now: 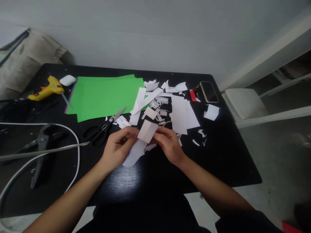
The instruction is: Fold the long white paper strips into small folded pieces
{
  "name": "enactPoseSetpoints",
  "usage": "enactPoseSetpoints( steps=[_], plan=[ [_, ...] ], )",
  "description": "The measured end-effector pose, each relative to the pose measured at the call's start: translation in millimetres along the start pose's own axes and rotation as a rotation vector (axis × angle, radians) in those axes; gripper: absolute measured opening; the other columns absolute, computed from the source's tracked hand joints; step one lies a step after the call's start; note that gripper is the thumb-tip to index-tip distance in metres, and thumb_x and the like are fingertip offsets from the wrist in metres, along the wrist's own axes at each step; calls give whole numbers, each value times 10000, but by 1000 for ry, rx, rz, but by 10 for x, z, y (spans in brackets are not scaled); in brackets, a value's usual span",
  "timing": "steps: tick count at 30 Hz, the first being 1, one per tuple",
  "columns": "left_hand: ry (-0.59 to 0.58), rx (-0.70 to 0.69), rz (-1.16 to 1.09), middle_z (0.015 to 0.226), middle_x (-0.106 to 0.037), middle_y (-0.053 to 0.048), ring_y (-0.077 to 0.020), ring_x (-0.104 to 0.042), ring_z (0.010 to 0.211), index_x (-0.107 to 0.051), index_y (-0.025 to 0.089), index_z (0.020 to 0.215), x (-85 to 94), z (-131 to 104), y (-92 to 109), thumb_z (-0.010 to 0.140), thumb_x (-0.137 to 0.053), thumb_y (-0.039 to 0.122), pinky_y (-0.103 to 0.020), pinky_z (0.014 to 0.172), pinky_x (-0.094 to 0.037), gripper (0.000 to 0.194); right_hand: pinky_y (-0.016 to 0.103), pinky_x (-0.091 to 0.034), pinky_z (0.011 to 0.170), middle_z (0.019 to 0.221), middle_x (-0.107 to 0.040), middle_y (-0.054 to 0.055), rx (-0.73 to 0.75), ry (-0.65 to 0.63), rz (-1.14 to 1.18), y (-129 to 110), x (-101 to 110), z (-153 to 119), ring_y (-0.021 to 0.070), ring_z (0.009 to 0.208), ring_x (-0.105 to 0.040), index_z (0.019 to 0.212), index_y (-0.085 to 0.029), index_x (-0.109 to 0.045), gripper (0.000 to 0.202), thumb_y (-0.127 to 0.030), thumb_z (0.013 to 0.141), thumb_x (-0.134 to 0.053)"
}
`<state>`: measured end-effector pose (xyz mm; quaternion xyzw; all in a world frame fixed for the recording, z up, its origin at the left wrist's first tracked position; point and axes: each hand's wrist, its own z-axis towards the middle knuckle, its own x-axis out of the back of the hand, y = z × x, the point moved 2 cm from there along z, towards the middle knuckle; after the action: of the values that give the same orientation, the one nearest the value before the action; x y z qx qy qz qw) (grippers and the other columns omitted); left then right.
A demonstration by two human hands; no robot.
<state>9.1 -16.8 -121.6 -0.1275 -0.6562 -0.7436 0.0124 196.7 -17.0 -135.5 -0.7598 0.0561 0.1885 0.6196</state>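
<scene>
Between my two hands, above the near part of the black table, is a folded piece of white paper (147,131) with a crease across it. My left hand (119,145) is closed on its left side, the thumb pressed against it. My right hand (169,144) pinches its right edge. A longer white paper flap (134,153) hangs below, towards me; whether it joins the folded piece I cannot tell. Just beyond my hands lie many white paper scraps (159,108). Black-handled scissors (104,127) rest to the left of my left hand, blades pointing away.
Green sheets (107,95) lie at the back left, beside a yellow glue gun (50,89) and a white computer mouse (68,80). Pliers (41,155) and a white cable (78,155) are at left. White sheets (183,115), a red lighter (192,95) and a phone (209,92) are at right.
</scene>
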Motion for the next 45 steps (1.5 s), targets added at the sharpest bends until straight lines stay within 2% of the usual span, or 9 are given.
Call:
enactPoseSetpoints(
  steps=[5,8,12,15,18,27,36,41,45],
  plan=[
    [-29,-141,170,807,-735,-7,-122,-632,660,-732,179,945,5,-24,16,943,-590,164,-222,597,-467,143,325,-645,741,831,-754,-14,-20,-15,-48,-1,0,27,171,771,-724,878,-231,-765,235,-270,701,-914],
    [-49,-199,241,889,-747,-15,-122,-655,734,-728,187,993,18,-40,33,971,-546,142,-223,655,-480,188,352,-638,851,919,-777,11,9,4,-115,20,5,36,180,874,-742,910,-228,-763,234,-285,731,-901],
    [-57,-58,167,851,-710,2,-101,-583,626,-690,194,1093,24,-16,4,1018,-538,250,-214,566,-442,179,333,-633,833,922,-771,21,97,36,-195,60,-3,11,171,871,-743,955,-225,-751,207,-297,794,-861],
    [-114,52,122,775,-685,2,-114,-578,622,-700,180,1012,7,20,-30,983,-621,360,-220,549,-434,199,333,-631,818,929,-766,22,192,28,-273,54,-21,-20,170,861,-744,985,-233,-746,174,-284,837,-823],
    [-169,124,90,727,-677,1,-126,-599,633,-701,173,929,-7,39,-59,944,-680,404,-222,554,-443,232,333,-629,811,929,-761,22,210,16,-293,27,-32,-34,171,866,-744,996,-236,-740,169,-278,847,-810],
    [-209,84,92,739,-701,-3,-119,-598,638,-728,177,908,5,39,-43,955,-664,371,-224,574,-443,210,313,-618,779,904,-723,21,96,-25,-222,14,-26,-27,160,845,-709,1014,-218,-721,207,-231,818,-784],
    [-93,62,84,696,-666,0,-122,-578,618,-731,172,847,7,35,-20,917,-700,354,-225,557,-433,197,323,-606,748,848,-713,7,38,-48,-202,4,18,29,145,758,-678,966,-202,-733,186,-222,786,-778],
    [23,95,84,714,-666,2,-125,-548,613,-727,190,838,71,43,-28,910,-702,366,-231,540,-407,192,317,-605,753,822,-705,-1,9,8,-194,-13,71,61,145,753,-679,930,-200,-738,188,-179,749,-783],
    [37,111,68,701,-659,1,-130,-543,607,-728,192,835,70,45,-20,902,-708,380,-236,538,-406,201,331,-616,764,840,-715,4,2,-30,-157,-23,42,58,152,748,-695,926,-210,-738,152,-272,797,-789]
  ],
)
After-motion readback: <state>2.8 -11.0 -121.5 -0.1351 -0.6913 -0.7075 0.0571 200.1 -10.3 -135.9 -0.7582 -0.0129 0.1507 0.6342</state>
